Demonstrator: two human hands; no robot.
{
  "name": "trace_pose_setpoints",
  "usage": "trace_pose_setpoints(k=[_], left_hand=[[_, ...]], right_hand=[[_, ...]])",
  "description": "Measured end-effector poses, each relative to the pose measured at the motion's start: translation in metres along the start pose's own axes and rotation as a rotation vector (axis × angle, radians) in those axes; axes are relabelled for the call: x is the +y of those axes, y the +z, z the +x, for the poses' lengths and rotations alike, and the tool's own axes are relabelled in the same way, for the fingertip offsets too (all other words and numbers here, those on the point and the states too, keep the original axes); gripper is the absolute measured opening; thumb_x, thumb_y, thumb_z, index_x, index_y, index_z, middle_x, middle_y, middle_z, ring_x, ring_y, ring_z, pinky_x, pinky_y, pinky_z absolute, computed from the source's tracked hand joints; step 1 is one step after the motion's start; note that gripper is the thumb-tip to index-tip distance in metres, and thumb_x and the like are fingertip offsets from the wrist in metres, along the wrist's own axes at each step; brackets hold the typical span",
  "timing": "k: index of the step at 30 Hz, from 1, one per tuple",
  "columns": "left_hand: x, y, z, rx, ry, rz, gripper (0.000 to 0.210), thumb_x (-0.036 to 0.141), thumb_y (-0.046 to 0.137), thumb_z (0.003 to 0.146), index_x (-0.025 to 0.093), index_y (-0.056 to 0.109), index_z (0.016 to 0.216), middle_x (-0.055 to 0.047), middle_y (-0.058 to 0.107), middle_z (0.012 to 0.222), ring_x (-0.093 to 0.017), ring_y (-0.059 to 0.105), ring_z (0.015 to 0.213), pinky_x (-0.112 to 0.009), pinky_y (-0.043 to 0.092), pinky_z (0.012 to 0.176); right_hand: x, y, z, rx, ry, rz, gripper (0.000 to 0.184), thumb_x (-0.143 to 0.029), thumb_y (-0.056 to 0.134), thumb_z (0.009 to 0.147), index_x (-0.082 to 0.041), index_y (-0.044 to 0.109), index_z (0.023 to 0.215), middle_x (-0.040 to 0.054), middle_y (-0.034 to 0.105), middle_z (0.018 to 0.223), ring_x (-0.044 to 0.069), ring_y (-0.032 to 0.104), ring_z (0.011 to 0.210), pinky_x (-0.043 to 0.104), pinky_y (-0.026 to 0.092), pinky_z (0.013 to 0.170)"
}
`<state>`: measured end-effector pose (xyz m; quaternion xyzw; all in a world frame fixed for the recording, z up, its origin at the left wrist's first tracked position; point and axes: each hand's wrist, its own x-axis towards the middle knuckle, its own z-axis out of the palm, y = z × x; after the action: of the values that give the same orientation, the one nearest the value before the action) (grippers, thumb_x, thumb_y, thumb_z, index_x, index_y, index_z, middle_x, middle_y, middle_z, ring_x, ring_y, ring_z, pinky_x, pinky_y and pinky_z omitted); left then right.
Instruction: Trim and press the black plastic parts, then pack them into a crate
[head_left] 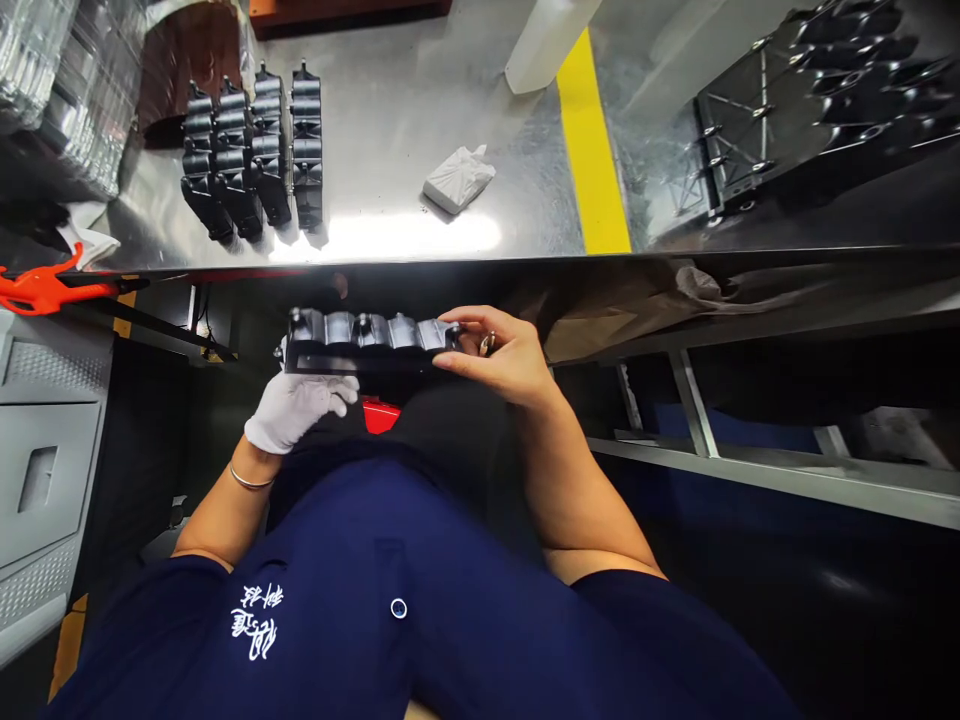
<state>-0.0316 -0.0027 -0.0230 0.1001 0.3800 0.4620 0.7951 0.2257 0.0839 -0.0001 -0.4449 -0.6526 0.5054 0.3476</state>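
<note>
A black ribbed moulded part is held level above my lap, in front of the bench edge. My left hand, in a white glove, grips its left end from below, with part of the fingers hidden behind it. My bare right hand pinches its right end between thumb and fingers; a ring shows on one finger. Several like black parts stand in a row on the bench at the upper left.
On the metal bench lie a crumpled white packet and a yellow stripe. More black parts are at the upper right. An orange air gun hangs at the left, by a grey cabinet. A metal frame stands right.
</note>
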Motion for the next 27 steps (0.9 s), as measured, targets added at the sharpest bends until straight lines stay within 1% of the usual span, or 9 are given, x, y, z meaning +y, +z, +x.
trace_pose_setpoints(k=[2, 4, 8, 10, 16, 18, 21, 24, 27], left_hand=[[0.005, 0.010, -0.001, -0.012, 0.058, 0.087, 0.022, 0.014, 0.075, 0.068, 0.014, 0.075, 0.090, -0.010, 0.073, 0.102, -0.026, 0.067, 0.103, -0.031, 0.056, 0.086], [0.004, 0.020, 0.000, 0.012, 0.129, 0.146, 0.027, 0.012, 0.077, 0.067, 0.018, 0.074, 0.093, -0.007, 0.072, 0.109, -0.025, 0.063, 0.112, -0.031, 0.052, 0.096], [-0.007, 0.036, 0.004, 0.157, 0.286, 0.005, 0.035, 0.016, 0.076, 0.072, 0.027, 0.071, 0.104, 0.000, 0.072, 0.111, -0.022, 0.061, 0.118, -0.033, 0.050, 0.102], [-0.011, 0.039, 0.005, 0.163, 0.321, -0.059, 0.045, 0.014, 0.075, 0.072, 0.029, 0.067, 0.114, 0.001, 0.070, 0.118, -0.022, 0.057, 0.124, -0.034, 0.048, 0.105], [-0.015, 0.039, 0.001, 0.130, 0.266, -0.137, 0.056, 0.009, 0.073, 0.074, 0.027, 0.061, 0.126, -0.003, 0.067, 0.124, -0.023, 0.056, 0.126, -0.037, 0.046, 0.108], [-0.016, 0.042, 0.001, 0.131, 0.233, -0.192, 0.049, 0.008, 0.069, 0.078, 0.023, 0.063, 0.124, -0.004, 0.068, 0.122, -0.022, 0.057, 0.124, -0.036, 0.045, 0.109], [-0.018, 0.047, 0.005, 0.166, 0.084, -0.314, 0.032, 0.010, 0.055, 0.088, 0.016, 0.066, 0.118, -0.006, 0.070, 0.118, -0.020, 0.058, 0.123, -0.031, 0.044, 0.110], [-0.016, 0.049, 0.009, 0.232, -0.031, -0.427, 0.032, 0.015, 0.041, 0.097, 0.013, 0.065, 0.118, -0.006, 0.072, 0.113, -0.015, 0.060, 0.120, -0.027, 0.044, 0.108], [-0.010, 0.044, 0.009, 0.273, -0.005, -0.469, 0.035, 0.014, 0.037, 0.099, 0.016, 0.064, 0.121, -0.003, 0.075, 0.104, -0.012, 0.065, 0.112, -0.023, 0.047, 0.104]], right_hand=[[-0.001, 0.009, -0.001, 0.064, 0.061, 0.015, 0.049, -0.050, 0.083, 0.062, -0.018, 0.067, 0.094, -0.0043, 0.053, 0.063, 0.005, 0.033, 0.047, 0.022, 0.026, 0.044], [-0.004, 0.023, -0.003, 0.074, 0.105, 0.027, 0.050, -0.053, 0.082, 0.061, -0.018, 0.066, 0.093, -0.0020, 0.059, 0.069, 0.005, 0.036, 0.049, 0.022, 0.029, 0.045], [-0.012, 0.048, -0.009, -0.035, 0.119, 0.108, 0.054, -0.060, 0.077, 0.064, -0.018, 0.066, 0.096, 0.0022, 0.067, 0.079, 0.008, 0.048, 0.054, 0.023, 0.038, 0.048], [-0.015, 0.050, -0.010, -0.071, 0.130, 0.177, 0.051, -0.062, 0.071, 0.071, -0.018, 0.067, 0.096, 0.0031, 0.068, 0.079, 0.010, 0.053, 0.057, 0.024, 0.042, 0.050], [-0.018, 0.040, -0.007, -0.044, 0.101, 0.176, 0.039, -0.055, 0.070, 0.077, -0.016, 0.068, 0.079, 0.0030, 0.067, 0.068, 0.013, 0.060, 0.061, 0.025, 0.049, 0.056], [-0.019, 0.039, -0.007, -0.069, 0.092, 0.191, 0.039, -0.055, 0.070, 0.077, -0.016, 0.066, 0.076, 0.0022, 0.066, 0.064, 0.012, 0.059, 0.058, 0.025, 0.048, 0.054], [-0.019, 0.043, -0.007, -0.066, 0.060, 0.163, 0.040, -0.056, 0.067, 0.079, -0.017, 0.064, 0.072, 0.0008, 0.063, 0.059, 0.011, 0.055, 0.052, 0.024, 0.044, 0.049], [-0.015, 0.050, -0.007, 0.061, -0.085, -0.070, 0.037, -0.052, 0.061, 0.085, -0.018, 0.063, 0.072, 0.0016, 0.063, 0.060, 0.011, 0.053, 0.051, 0.024, 0.042, 0.050], [-0.004, 0.052, -0.005, 0.192, -0.270, -0.323, 0.035, -0.048, 0.058, 0.089, -0.019, 0.061, 0.071, 0.0027, 0.063, 0.063, 0.011, 0.054, 0.054, 0.025, 0.042, 0.054]])
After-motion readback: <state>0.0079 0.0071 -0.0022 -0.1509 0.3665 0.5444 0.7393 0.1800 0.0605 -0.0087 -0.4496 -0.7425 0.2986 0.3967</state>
